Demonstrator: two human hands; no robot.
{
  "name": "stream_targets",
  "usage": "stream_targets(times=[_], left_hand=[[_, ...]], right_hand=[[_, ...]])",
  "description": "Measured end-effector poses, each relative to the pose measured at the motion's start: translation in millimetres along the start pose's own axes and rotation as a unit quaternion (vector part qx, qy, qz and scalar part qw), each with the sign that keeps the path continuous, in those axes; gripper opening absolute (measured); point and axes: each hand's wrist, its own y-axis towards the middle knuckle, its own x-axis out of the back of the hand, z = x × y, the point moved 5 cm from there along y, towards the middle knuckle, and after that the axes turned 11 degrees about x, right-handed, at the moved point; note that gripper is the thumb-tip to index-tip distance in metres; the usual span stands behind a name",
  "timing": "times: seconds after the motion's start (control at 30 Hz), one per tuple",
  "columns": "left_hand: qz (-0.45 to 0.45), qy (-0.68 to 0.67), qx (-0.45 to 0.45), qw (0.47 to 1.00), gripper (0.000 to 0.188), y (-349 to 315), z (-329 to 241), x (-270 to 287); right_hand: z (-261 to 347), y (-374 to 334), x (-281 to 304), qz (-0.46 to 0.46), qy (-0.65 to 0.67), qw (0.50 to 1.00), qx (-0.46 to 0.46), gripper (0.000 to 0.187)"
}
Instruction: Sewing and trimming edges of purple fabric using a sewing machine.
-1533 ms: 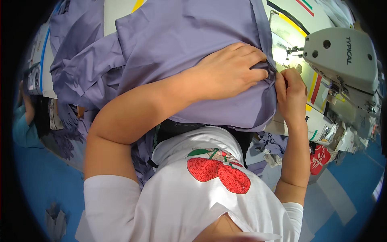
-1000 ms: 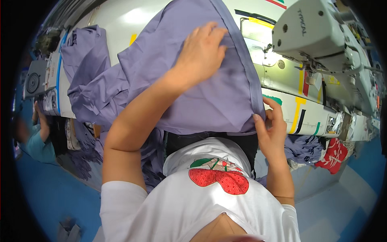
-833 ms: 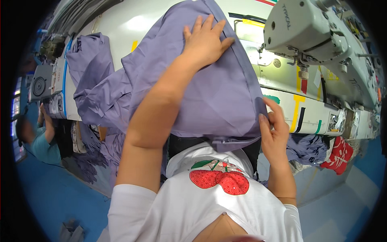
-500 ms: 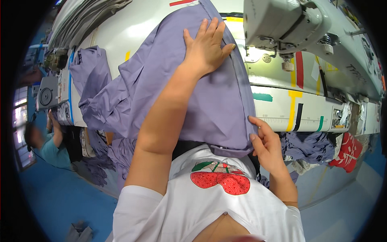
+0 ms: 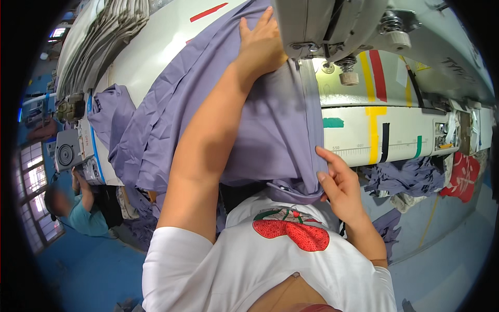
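A large piece of purple fabric (image 5: 260, 132) lies across the sewing table, its folded right edge running beneath the head of a white sewing machine (image 5: 322, 31). My left hand (image 5: 261, 48) rests flat on the far part of the fabric, fingers stretched out, close beside the needle area. Part of that hand is hidden behind the machine head. Nearer to me, my right hand (image 5: 340, 184) grips the fabric's right edge, with thumb and forefinger at the fold. The near end of the fabric hangs over the table edge toward my lap, with a small folded band there.
Grey stacked cloth pieces (image 5: 99, 47) lie at the far left. Coloured tape strips (image 5: 378, 75) and a ruler scale mark the table (image 5: 405, 127) on the right. Bunched purple cloth (image 5: 405, 174) and a red patterned cloth (image 5: 462, 177) hang below. A co-worker (image 5: 78, 203) sits at left.
The fabric's right edge has come under the machine head. My left hand has moved farther away with it, up against the machine. My right hand keeps its hold on the edge.
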Motion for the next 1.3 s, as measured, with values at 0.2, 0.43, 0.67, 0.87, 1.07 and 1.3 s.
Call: stream_targets(times=[0.2,0.43,0.67,0.87,1.07,1.3], left_hand=[[0.051,0.04,-0.014,0.998,0.005,-12.7,-3.9,7.9],[0.046,0.023,-0.049,0.997,0.007,-14.1,-4.4,7.3],[0.039,0.016,-0.059,0.997,0.008,-15.0,-7.4,8.0],[0.056,0.002,-0.044,0.997,0.008,-16.1,-0.6,5.1],[0.171,-0.068,0.118,0.976,0.034,-27.9,-2.7,22.6],[0.205,-0.077,-0.002,0.976,0.049,-106.6,-79.5,63.3]], right_hand=[[-9.2,-14.8,-5.7,0.013,0.0,0.999,0.036,0.047],[-15.7,-15.2,-6.7,0.022,-0.014,0.998,0.052,0.048],[-16.9,-18.8,1.4,-0.004,-0.044,0.997,0.057,0.048],[-15.4,-17.6,3.3,-0.002,-0.059,0.996,0.067,0.048],[-11.8,-19.2,5.8,0.001,-0.103,0.99,0.094,0.048],[-11.0,-22.4,5.2,0.008,-0.124,0.984,0.128,0.047]])
